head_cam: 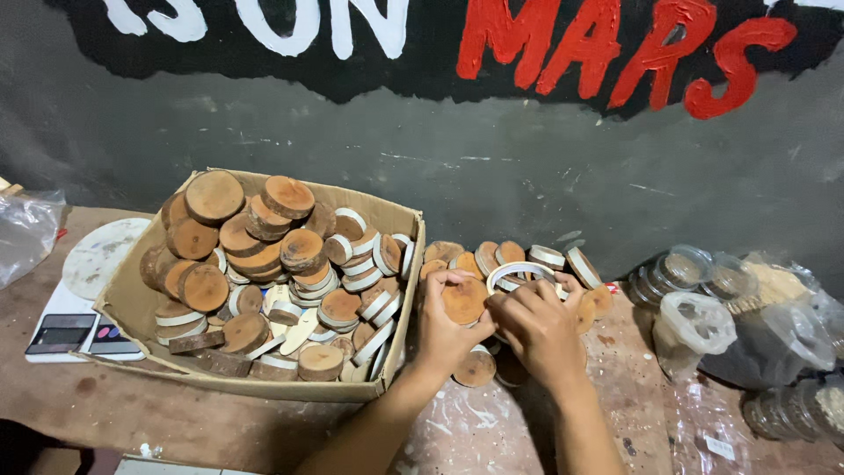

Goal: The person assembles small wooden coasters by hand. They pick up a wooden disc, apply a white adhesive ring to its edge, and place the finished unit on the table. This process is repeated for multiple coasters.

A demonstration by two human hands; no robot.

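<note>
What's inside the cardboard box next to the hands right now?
The cardboard box is heaped with round wood slices, some bark-edged, some white-rimmed, stacked above its rim. The box bottom and lower layers are covered by the pile.

Painted sign (492,44) spans the top of the dark wall: black ground, white letters left, red letters right. Open brown cardboard box (400,290) sits left of centre on the table. Digital scale (75,325) at far left, white body, dark rectangular screen (61,335). Clear plastic bag (26,233) at left edge. Clear bags and lidded clear containers (686,268) grouped at right.
</note>
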